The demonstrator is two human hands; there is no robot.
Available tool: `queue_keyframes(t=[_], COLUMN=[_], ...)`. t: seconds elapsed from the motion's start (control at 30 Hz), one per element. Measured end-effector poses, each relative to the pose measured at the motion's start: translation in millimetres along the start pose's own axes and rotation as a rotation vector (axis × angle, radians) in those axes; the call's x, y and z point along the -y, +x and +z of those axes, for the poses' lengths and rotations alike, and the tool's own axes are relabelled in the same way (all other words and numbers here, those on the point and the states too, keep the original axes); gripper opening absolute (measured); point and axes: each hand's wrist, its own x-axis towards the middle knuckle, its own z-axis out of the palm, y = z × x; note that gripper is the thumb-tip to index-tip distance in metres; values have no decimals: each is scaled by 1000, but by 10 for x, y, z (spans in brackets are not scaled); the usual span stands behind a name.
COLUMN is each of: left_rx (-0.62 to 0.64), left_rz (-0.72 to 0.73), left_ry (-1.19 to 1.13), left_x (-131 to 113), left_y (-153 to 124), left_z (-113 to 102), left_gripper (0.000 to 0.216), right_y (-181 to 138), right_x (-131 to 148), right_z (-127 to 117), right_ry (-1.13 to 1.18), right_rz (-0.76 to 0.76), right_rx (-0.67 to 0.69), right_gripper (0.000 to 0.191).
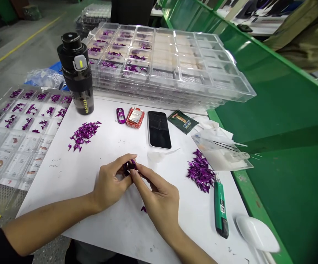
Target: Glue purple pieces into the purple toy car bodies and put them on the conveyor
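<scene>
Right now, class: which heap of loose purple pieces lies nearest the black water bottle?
The smaller heap on the left, by the water bottle; the larger heap on the right lies beside the green utility knife.

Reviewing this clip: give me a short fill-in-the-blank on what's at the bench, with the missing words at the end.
The left hand and the right hand both pinch one small ____ piece.
The green utility knife lies nearer the ____ hand.
The smartphone lies with its screen facing ____.
The black water bottle stands to the ____ of the smartphone.

Missing words: purple; right; up; left.
</scene>
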Motion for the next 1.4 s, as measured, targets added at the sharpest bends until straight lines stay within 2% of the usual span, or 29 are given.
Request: queue_keyframes(t=[0.17,0.4,0.83,0.9,1.0,1.1,1.2,1.27,1.33,1.4], left_rx=[37,7,26,30,38,99,236,329,354,333], left_rz=[2,-54,-29,-15,7,-8,-82,-95,-79,-72], left_ry=[9,-78,-42,-26,0,-46,-137,-160,-141,-92], left_x=[-15,-12,13,4,-29,-90,-147,-159,-145,-118], left_y=[0,0,-11,-15,-7,36,100,132,145,139], left_z=[-7,-24,-14,-9,-15,-63,-142,-185,-203,-192], left_gripper=[39,39,38,38,36,38,65,81,80,74], right_y=[-44,-16,2,-18,-37,-3,78,121,138,133], right_x=[-16,20,-9,-14,-32,-71,-116,-130,-125,-111], right_z=[37,5,-22,-12,8,-6,-69,-115,-138,-131], right_ry=[-88,77,-3,-44,-142,-167,-87,39,128,129], right_rz=[-107,101,55,11,-155,-257,-151,-35,51,100], right_rx=[-63,31,64,51,2,1,55,177,316,354], right_gripper=[19,24,23,21,17,16,15,34,47,43])
